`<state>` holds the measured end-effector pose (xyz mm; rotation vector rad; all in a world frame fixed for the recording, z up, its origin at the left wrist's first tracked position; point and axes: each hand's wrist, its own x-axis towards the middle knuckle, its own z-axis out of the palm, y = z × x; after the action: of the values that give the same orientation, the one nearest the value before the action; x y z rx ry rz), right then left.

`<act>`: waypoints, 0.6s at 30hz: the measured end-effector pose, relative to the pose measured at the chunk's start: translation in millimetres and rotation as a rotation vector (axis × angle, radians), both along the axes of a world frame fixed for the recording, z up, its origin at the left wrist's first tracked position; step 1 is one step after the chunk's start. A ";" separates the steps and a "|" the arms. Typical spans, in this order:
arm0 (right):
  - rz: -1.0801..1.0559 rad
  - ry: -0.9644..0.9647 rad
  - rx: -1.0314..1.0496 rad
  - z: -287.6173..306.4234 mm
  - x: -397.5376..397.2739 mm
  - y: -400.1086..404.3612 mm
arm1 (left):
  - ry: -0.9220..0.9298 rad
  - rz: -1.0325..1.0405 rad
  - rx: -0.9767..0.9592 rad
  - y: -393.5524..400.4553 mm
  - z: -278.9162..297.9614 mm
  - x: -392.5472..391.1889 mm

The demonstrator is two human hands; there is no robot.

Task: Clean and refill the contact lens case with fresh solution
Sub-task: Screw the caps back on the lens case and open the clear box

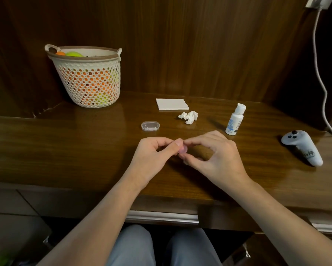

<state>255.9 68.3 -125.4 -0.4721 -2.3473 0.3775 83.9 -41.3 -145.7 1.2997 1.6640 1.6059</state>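
Observation:
A small pink contact lens case (182, 150) is held just above the wooden desk (65, 150) between both hands. My left hand (153, 156) grips it from the left with curled fingers. My right hand (213, 156) pinches its right end between thumb and forefinger. Most of the case is hidden by the fingers. A white solution bottle (235, 120) with its cap on stands upright to the right, behind my right hand. A crumpled tissue (188, 116) and a folded stack of tissues (172, 104) lie further back.
A clear plastic oval box (150, 125) lies behind my left hand. A white mesh basket (88, 77) of coloured balls stands at the back left. A white controller (303, 146) lies at the right, a white cable (319, 77) hanging behind it. The desk's front edge runs close below my wrists.

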 end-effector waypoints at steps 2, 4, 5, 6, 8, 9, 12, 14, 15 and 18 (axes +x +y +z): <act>-0.015 -0.008 -0.010 -0.4 2.4 4.8 | -0.006 0.042 -0.037 1.2 0.2 2.2; -0.039 -0.011 -0.061 1.7 7.7 12.9 | 0.036 0.146 -0.092 4.6 -1.9 2.1; -0.041 -0.035 -0.098 2.7 10.8 18.1 | 0.077 0.198 -0.117 6.9 -3.7 1.6; -0.030 -0.078 -0.136 3.0 13.6 23.4 | 0.125 0.241 -0.141 8.9 -5.2 1.3; -0.003 -0.182 -0.199 1.2 16.8 30.9 | 0.255 0.286 -0.201 12.1 -7.8 2.0; 0.005 -0.210 -0.217 -0.4 17.4 33.1 | 0.323 0.287 -0.233 12.9 -9.0 3.2; 0.025 -0.208 -0.220 -4.1 16.6 36.2 | 0.439 0.252 -0.273 14.1 -10.4 6.0; 0.026 -0.204 -0.221 -4.2 15.4 37.2 | 0.446 0.227 -0.270 13.6 -9.7 5.4; 0.024 -0.212 -0.224 -4.2 14.7 38.3 | 0.445 0.217 -0.271 13.2 -9.4 5.0; 0.036 -0.297 -0.214 -4.5 10.7 40.7 | 0.439 0.200 -0.273 13.7 -9.1 4.0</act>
<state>266.6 109.0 -129.9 -0.6241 -2.6176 0.6156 87.9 -27.6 -154.8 1.4475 2.2496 1.1889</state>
